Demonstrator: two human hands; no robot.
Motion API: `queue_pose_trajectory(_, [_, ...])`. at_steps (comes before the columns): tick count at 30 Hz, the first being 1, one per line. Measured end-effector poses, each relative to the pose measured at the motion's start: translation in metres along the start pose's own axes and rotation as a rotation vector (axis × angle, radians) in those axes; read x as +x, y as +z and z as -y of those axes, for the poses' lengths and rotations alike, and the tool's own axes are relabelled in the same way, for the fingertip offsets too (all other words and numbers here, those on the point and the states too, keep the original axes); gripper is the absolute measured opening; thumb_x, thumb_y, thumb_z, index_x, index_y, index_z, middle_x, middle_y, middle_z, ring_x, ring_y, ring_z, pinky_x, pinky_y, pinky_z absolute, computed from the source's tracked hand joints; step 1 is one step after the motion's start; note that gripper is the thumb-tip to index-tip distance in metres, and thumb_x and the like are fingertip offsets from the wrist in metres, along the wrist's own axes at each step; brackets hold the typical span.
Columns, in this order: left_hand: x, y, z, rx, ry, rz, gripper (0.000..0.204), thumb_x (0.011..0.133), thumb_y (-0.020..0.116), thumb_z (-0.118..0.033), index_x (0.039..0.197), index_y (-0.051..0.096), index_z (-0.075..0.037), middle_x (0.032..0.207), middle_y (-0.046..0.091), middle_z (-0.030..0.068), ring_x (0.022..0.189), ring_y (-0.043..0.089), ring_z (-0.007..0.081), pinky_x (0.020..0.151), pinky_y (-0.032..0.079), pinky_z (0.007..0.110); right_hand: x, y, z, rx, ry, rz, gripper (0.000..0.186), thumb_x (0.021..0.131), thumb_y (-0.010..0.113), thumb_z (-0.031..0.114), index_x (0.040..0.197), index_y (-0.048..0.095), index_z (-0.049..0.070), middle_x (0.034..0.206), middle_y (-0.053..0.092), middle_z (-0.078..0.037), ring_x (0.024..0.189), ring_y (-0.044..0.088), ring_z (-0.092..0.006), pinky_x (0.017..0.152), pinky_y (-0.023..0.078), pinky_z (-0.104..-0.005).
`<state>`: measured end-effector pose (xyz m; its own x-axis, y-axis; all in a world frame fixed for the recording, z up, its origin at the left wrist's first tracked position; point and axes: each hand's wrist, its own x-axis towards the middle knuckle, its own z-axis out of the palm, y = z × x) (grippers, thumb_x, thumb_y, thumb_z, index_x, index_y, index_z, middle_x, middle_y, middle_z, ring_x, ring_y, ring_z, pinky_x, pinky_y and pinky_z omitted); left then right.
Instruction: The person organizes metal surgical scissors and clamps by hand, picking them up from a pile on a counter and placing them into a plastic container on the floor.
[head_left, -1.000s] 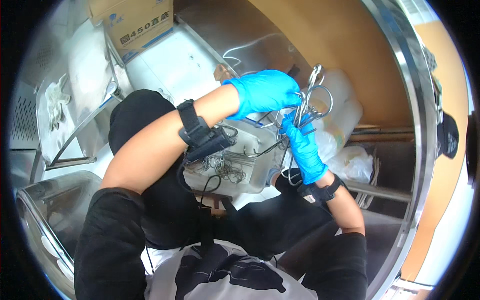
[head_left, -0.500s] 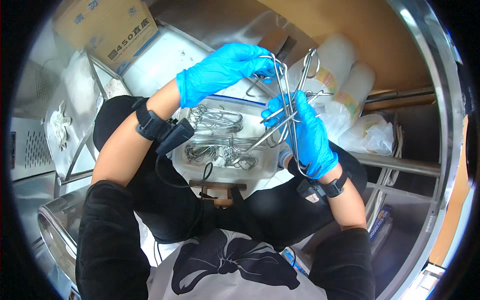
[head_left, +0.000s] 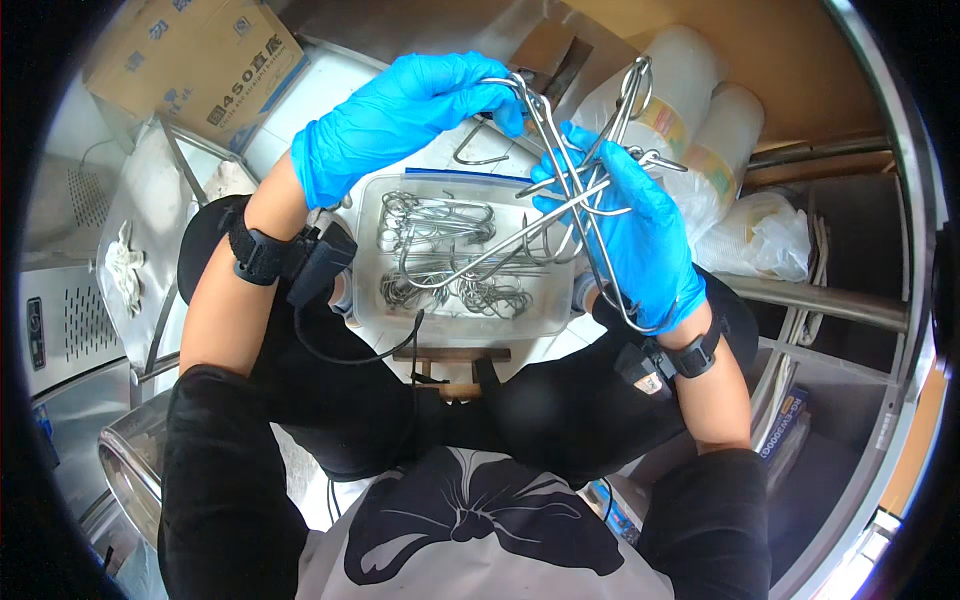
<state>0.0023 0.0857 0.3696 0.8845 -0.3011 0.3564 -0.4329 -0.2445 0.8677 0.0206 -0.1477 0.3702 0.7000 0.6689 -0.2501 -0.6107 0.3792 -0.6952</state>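
My left hand (head_left: 400, 115), in a blue glove, is closed on the ringed top of a long metal hook (head_left: 562, 150). My right hand (head_left: 650, 225), gloved the same way, grips a crossing bundle of metal hooks (head_left: 618, 118); their curved ends stick out on both sides and hang toward the wrist. The hook in my left hand runs across this bundle, and where they cross I cannot tell which pieces are linked. Below both hands, a clear plastic box (head_left: 545, 325) holds several more metal hooks (head_left: 440, 222), lying in heaps.
A cardboard carton (head_left: 195, 75) stands at the far left, near a metal surface with a white glove (head_left: 124, 265). Stacked plastic containers (head_left: 680, 75) and a plastic bag (head_left: 765, 240) occupy the right-hand shelf. A wooden stool (head_left: 450, 365) sits between my knees.
Both hands appear slightly higher in the picture, and my left hand has shifted left. The view has also shifted a little. Each hand keeps its hold on the metal hooks.
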Motion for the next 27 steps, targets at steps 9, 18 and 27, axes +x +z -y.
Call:
queue_pose_trajectory(9, [-0.005,-0.013,0.006,-0.123,0.002,0.044,0.029,0.091,0.046,-0.018,0.111,0.052,0.001,0.093,0.06,0.0078,0.089,0.057,0.0151,0.084,0.043,0.027,0.012,0.009,-0.001,-0.263,-0.016,0.159,0.039,0.092,0.045,0.024,0.122,0.043,0.0,0.112,0.054,-0.016,0.105,0.054,-0.0279,0.089,0.045,-0.0383])
queue_pose_trajectory(18, [-0.004,-0.014,-0.005,-0.219,-0.054,0.022,0.026,0.09,0.05,-0.023,0.105,0.054,-0.002,0.085,0.057,0.0024,0.078,0.053,0.0103,0.074,0.043,0.023,0.019,0.0,-0.006,-0.472,0.04,0.162,0.035,0.093,0.044,0.031,0.11,0.053,0.002,0.103,0.06,-0.009,0.097,0.056,-0.0157,0.087,0.042,-0.0286])
queue_pose_trajectory(27, [-0.005,-0.012,-0.033,-0.171,-0.353,0.09,0.019,0.087,0.054,-0.026,0.082,0.058,-0.008,0.069,0.054,-0.0037,0.054,0.038,0.0028,0.049,0.03,0.016,0.035,-0.022,-0.012,-0.476,-0.175,0.065,0.029,0.093,0.042,0.024,0.108,0.052,0.002,0.099,0.061,-0.008,0.093,0.056,-0.015,0.087,0.042,-0.0278])
